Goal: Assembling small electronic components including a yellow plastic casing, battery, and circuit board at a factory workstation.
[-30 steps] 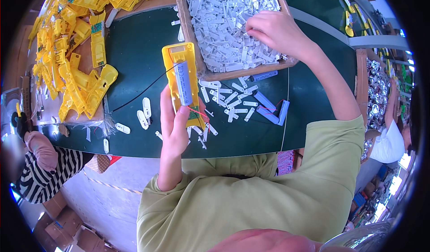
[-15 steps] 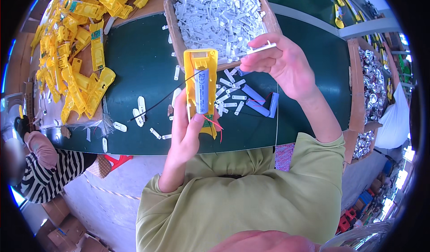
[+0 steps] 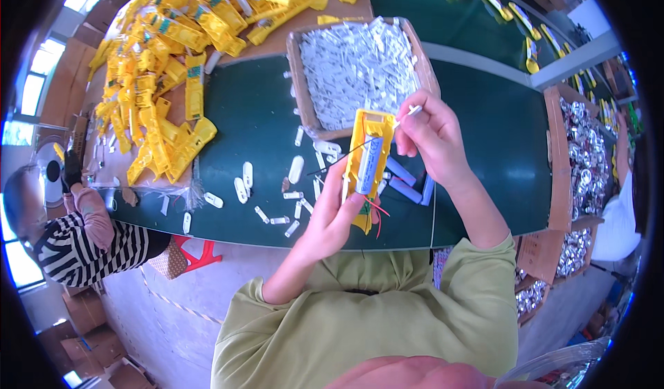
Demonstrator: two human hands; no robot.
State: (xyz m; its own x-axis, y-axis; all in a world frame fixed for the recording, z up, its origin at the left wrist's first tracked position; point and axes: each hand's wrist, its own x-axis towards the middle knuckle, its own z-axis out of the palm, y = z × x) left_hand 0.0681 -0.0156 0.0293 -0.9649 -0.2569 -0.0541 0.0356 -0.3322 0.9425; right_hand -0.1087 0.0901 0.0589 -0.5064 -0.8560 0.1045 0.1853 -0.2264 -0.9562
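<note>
My left hand point(image 3: 332, 216) is closed around the lower end of a yellow casing point(image 3: 368, 160), holding it upright over the near edge of the green table point(image 3: 484, 147), with a grey cell point(image 3: 370, 164) seated in its open side and thin red and black wires point(image 3: 377, 212) hanging loose below my palm. My right hand point(image 3: 436, 136) sits just beside the casing's top, thumb and forefinger pinching a small white strip point(image 3: 409, 112) whose tip points toward that top edge. I judge the loose wires could snag on my fingers, or the strip could slip because my pinch catches only its end. A few blue cells point(image 3: 404, 181) lie on the table under my hands, with white strips scattered to the left. Farther off stands a cardboard box point(image 3: 297, 77) full of white strips, and beyond it to the left a heap of yellow casings point(image 3: 173, 64). A person in a striped top point(image 3: 76, 243) sits at my far left.
</note>
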